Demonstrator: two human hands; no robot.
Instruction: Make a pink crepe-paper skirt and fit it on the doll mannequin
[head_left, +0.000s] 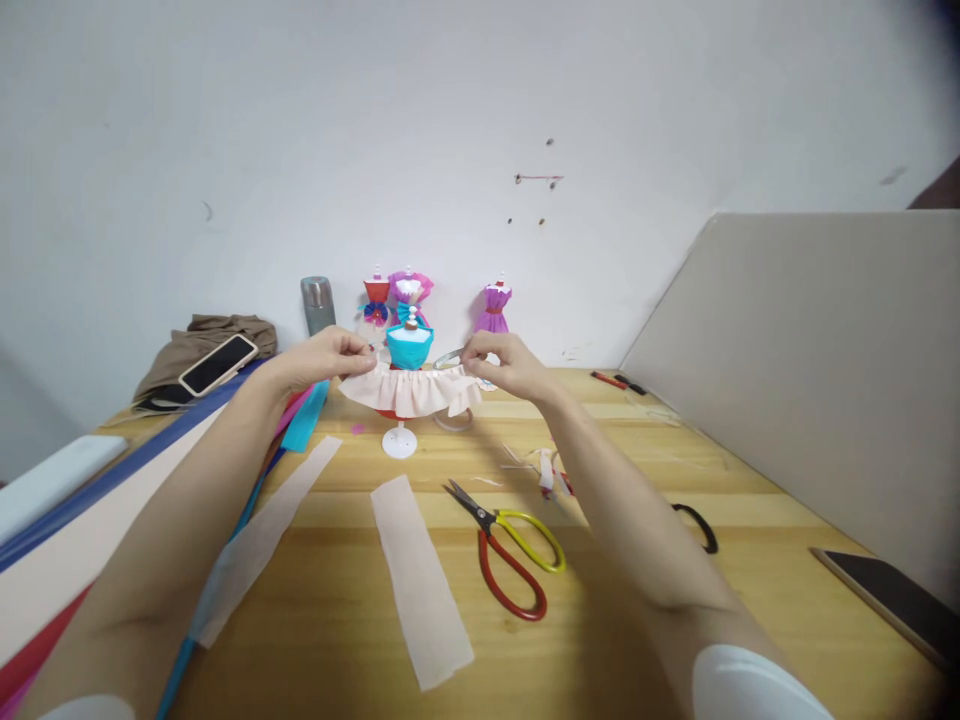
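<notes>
Between my two hands a gathered strip of pale pink crepe paper [409, 392] is stretched out like a ruffle. My left hand [330, 355] pinches its left end, and my right hand [504, 362] pinches the right end. The ruffle hangs in front of the waist of a small dress form [410, 348], which wears a turquoise top and stands upright on a white round base [400, 442]. Whether the ruffle touches the form, I cannot tell. A thin silvery strip shows beside my right fingertips.
Red-and-yellow scissors [495, 530] lie partly spread near a flat pink paper strip [421, 585]. Another pale strip [270, 540] lies under my left forearm. Dressed forms [493, 310] stand by the wall. A phone [219, 365], a flask [318, 305] and a grey panel [810, 360] flank the table.
</notes>
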